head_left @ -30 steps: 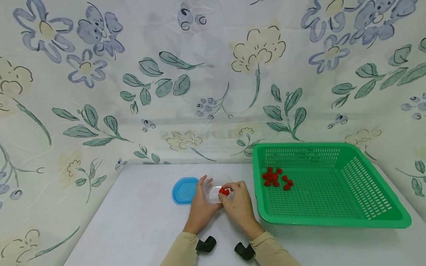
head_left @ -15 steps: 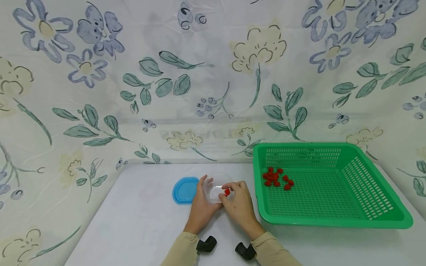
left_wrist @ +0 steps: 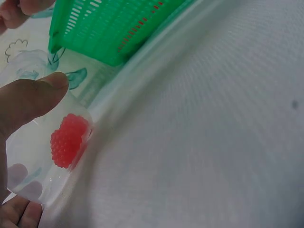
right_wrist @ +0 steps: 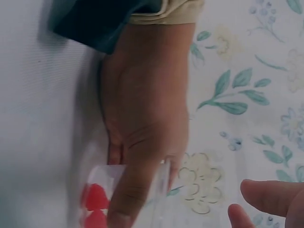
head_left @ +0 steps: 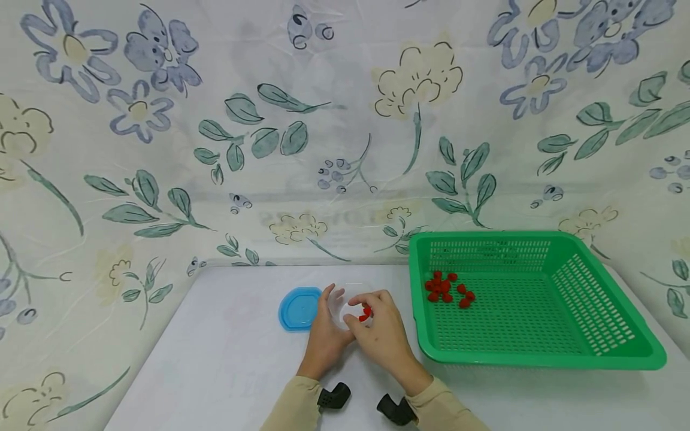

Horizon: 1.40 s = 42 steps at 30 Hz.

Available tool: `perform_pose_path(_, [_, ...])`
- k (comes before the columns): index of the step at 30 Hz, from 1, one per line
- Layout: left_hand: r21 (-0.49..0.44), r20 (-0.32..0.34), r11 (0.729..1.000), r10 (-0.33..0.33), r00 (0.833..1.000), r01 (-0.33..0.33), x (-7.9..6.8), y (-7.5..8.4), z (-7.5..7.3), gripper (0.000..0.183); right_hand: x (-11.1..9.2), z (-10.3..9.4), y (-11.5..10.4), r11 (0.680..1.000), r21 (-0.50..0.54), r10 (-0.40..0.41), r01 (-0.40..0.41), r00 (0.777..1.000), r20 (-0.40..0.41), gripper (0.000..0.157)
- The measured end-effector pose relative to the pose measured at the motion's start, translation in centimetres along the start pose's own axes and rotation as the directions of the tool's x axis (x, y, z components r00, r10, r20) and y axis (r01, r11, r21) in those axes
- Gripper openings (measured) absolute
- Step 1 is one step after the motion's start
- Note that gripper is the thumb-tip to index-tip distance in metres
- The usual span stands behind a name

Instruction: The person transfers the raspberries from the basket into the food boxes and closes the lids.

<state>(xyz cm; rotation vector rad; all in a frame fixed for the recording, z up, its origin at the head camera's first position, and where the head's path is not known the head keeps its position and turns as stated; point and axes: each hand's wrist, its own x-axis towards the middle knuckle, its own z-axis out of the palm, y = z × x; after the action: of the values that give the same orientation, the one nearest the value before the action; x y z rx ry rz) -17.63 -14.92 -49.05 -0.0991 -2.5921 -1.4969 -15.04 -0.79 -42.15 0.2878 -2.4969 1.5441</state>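
My left hand holds a small clear plastic container near the table's middle. In the left wrist view its thumb lies across the container, with fingertips showing at the lower left. Red raspberries sit in the container; the left wrist view shows them as bumpy and glossy. My right hand is over the container, thumb and index finger curved and apart, with nothing visible between them. In the right wrist view, two red berries lie beside the right thumb, which partly covers the container.
A green perforated basket stands to the right, with several raspberries in its left part. Left of the container lies a blue lid. The white table meets a flowered cloth backdrop at the back.
My right hand has shifted slightly left, and its fingers have come off the red berries they held. The berries now lie in the container. The left hand and container stay put.
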Motion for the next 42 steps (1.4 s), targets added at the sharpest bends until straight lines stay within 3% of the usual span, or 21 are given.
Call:
perform_pose_path(7, [0.016,0.002,0.999,0.045,0.999,-0.045,0.0,-0.2,0.0,0.1,-0.4,-1.2,-1.4,1.0,0.014,0.013,-0.013,0.999,0.035,0.023])
perform_pose_path(21, [-0.01,-0.007,1.0,0.006,1.0,-0.006,-0.1,-0.3,0.2,0.107,-0.1,-4.1,-2.9,0.995,0.053,-0.082,0.082,0.997,0.007,0.018])
perform_pose_path(31, [-0.039,-0.001,0.998,-0.056,0.998,0.056,0.0,0.3,0.3,0.108,0.6,-7.4,-2.3,0.998,0.018,-0.06,0.061,0.997,-0.054,0.02])
perform_pose_path(42, [-0.045,-0.007,0.998,-0.044,0.999,0.044,0.1,0.2,0.1,0.11,1.8,-10.4,-1.3,0.999,-0.033,-0.041,0.038,0.996,-0.079,0.025])
